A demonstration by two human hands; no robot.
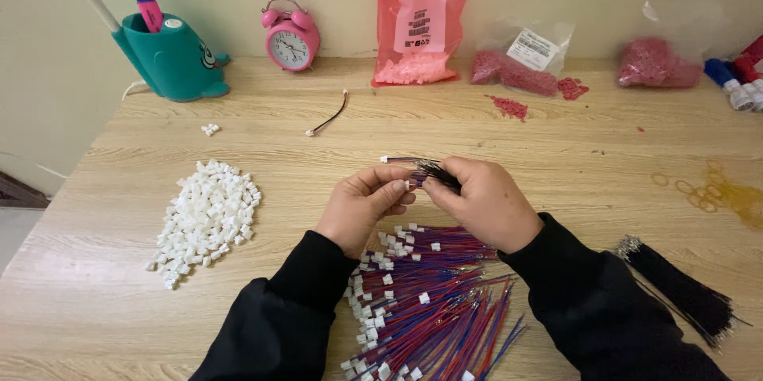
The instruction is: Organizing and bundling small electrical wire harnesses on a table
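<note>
Hands joining wires and plug over the worktop
Left hand pinches a white plug; right hand grips dark wires, above red-blue leads

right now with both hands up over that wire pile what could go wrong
The left hand pinches a small white connector while the right hand grips a bunch of black wires; if the connector slips, it may drop into the red and blue wire pile below and be hard to find. The sleeves rest near that pile and could drag it. The loose white connector heap could scatter if bumped.
</note>
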